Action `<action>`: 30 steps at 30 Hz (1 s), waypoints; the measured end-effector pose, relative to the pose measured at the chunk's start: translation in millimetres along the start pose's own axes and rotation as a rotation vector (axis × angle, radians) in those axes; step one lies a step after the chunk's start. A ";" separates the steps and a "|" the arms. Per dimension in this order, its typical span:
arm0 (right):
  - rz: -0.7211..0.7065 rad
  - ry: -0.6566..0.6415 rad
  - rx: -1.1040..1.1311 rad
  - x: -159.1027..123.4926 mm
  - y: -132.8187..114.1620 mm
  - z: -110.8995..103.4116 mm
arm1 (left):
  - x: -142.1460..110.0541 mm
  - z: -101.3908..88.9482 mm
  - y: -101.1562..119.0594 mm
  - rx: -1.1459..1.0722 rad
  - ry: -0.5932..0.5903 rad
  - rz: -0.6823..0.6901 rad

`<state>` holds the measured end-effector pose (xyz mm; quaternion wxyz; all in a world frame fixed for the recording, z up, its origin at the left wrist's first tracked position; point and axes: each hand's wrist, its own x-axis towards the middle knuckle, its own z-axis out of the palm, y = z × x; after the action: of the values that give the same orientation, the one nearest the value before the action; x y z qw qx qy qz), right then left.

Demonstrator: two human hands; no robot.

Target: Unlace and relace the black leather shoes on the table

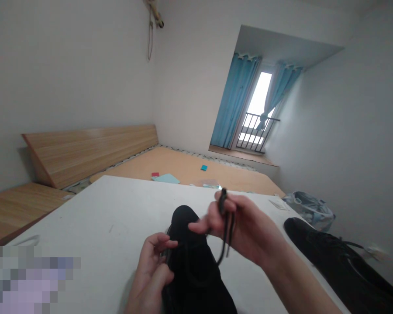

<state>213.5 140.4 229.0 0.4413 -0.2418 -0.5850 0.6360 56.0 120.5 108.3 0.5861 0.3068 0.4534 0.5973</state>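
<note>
A black shoe (196,266) lies on the white table (121,209) in front of me, its rounded toe pointing away. My left hand (153,266) is at the shoe's left side, thumb and fingers closed on its edge. Above the shoe's right side, my right hand (234,222) grips a black shoelace (223,253). The lace loops over its curled fingers, and its ends hang below. A second black shoe (334,266) sits at the right. The lace holes are too dark to make out.
Behind the table is a bed (190,157) with a wooden headboard (98,150). A light blue sheet (166,179), a red item (155,174) and a blue item (204,167) lie on it. At the right stands a patterned basket (309,209). Blue curtains (239,100) flank the window.
</note>
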 end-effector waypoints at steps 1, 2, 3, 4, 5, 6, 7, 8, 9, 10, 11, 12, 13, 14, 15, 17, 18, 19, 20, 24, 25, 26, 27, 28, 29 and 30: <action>-0.030 0.022 0.189 -1.2 -6.9 -6.9 | 0.4 -0.6 -0.8 0.022 -0.007 0.009; -0.069 0.055 0.325 -3.3 -14.3 -14.1 | 0.4 -1.3 -1.3 0.047 -0.012 0.020; -0.110 0.103 0.402 -5.9 -21.9 -21.5 | 0.2 -2.1 -1.5 0.076 -0.017 0.032; -0.153 0.163 0.417 -8.5 -28.9 -28.7 | -0.2 -2.8 -1.3 0.105 -0.024 0.048; -0.186 0.222 0.376 -10.7 -34.6 -35.7 | -0.9 -3.5 -0.9 0.133 -0.035 0.065; -0.191 0.272 0.283 -11.9 -38.3 -42.3 | -1.6 -4.0 -0.2 0.155 -0.053 0.079; -0.164 0.317 0.144 -11.9 -39.2 -48.4 | -2.3 -4.4 0.6 0.172 -0.073 0.091; -0.106 0.363 -0.035 -10.6 -37.1 -54.0 | -2.9 -4.6 1.6 0.186 -0.091 0.103; -0.012 0.389 -0.258 -8.0 -32.0 -58.9 | -3.2 -4.6 2.7 0.201 -0.104 0.112; 0.109 0.385 -0.489 -4.6 -24.4 -63.3 | -3.2 -4.6 3.9 0.217 -0.113 0.120; 0.243 0.349 -0.697 -0.8 -15.0 -67.1 | -2.6 -4.4 5.3 0.238 -0.118 0.127; 0.382 0.280 -0.872 3.0 -4.6 -70.4 | -1.5 -4.3 6.8 0.261 -0.118 0.137; 0.498 0.196 -0.972 6.3 5.6 -73.2 | 0.3 -4.2 8.3 0.286 -0.115 0.152; 0.578 0.127 -1.030 9.0 15.0 -75.3 | 2.6 -4.3 10.0 0.312 -0.109 0.172; 0.623 0.076 -1.055 10.8 22.9 -76.5 | 5.3 -4.5 11.6 0.337 -0.102 0.196; 0.615 0.043 -1.078 12.8 33.3 -75.4 | 11.2 -5.3 15.0 0.392 -0.116 0.220; 0.587 0.029 -1.081 13.4 36.3 -72.6 | 13.8 -5.7 16.6 0.419 -0.141 0.215; 0.549 0.012 -1.070 14.1 38.2 -68.4 | 16.0 -6.0 18.2 0.444 -0.170 0.202; 0.508 -0.006 -1.046 15.0 39.4 -63.0 | 17.6 -5.9 19.6 0.465 -0.193 0.191; 0.378 -0.034 -0.931 18.5 37.2 -41.2 | 18.2 -3.3 25.0 0.496 -0.223 0.197; 0.350 -0.012 -0.894 18.4 34.2 -39.0 | 17.8 -2.7 26.5 0.503 -0.234 0.200; 0.323 0.024 -0.838 17.7 30.2 -38.8 | 17.2 -2.2 28.2 0.519 -0.251 0.200; 0.307 0.065 -0.779 16.6 25.8 -40.6 | 16.7 -2.1 30.2 0.545 -0.271 0.201; 0.306 0.102 -0.732 15.2 21.9 -44.0 | 16.0 -2.2 32.3 0.585 -0.292 0.207; 0.322 0.127 -0.705 14.0 19.3 -48.4 | 15.1 -2.3 34.5 0.640 -0.316 0.219; 0.355 0.138 -0.705 13.2 18.7 -52.9 | 13.8 -2.4 37.0 0.709 -0.340 0.240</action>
<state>245.3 181.0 203.4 0.2529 -0.5176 -0.6857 0.4450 36.6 137.2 138.4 0.4366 0.6350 0.4888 0.4090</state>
